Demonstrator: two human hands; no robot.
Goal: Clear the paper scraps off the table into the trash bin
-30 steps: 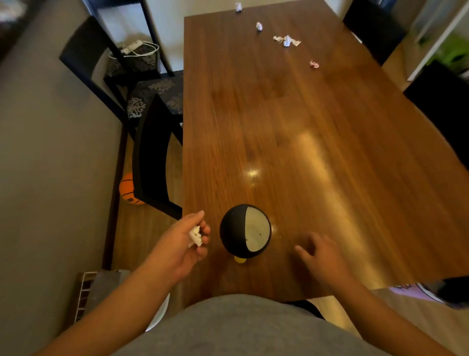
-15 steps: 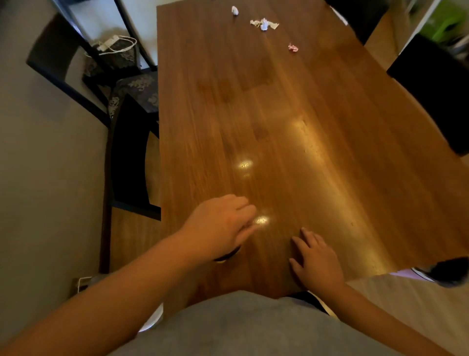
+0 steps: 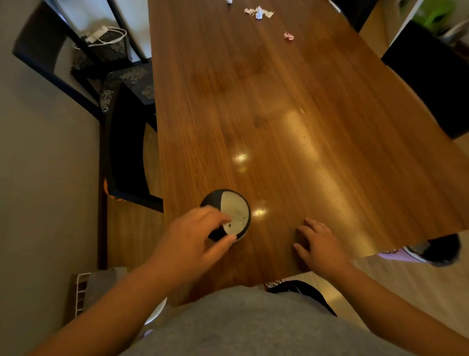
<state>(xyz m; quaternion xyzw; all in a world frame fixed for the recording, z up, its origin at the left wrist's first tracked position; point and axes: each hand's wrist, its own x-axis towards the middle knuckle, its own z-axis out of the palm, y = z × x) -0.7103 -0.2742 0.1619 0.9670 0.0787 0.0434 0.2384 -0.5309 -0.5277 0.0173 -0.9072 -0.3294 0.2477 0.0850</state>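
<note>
- the small round trash bin (image 3: 225, 214), dark with a pale swing lid, stands on the wooden desk (image 3: 291, 127) near its near edge.
- the left hand (image 3: 193, 244) hovers over the near-left side of the bin, its fingers (image 3: 215, 216) loosely spread and reaching onto the pale lid, thumb by the bin's near rim; no paper shows in them, though the hand is blurred.
- the right hand (image 3: 317, 246) lies flat on the desk to the right of the bin, well apart from it, fingers relaxed and slightly spread, holding nothing.
- far beyond the bin, at the desk's far end, lie the white paper scraps (image 3: 258, 12), a pink scrap (image 3: 288, 36) just nearer than them, and another white scrap (image 3: 229, 1) at the frame's top edge.
- a dark chair (image 3: 127, 152) stands left of the bin, beside the desk's left edge.
</note>
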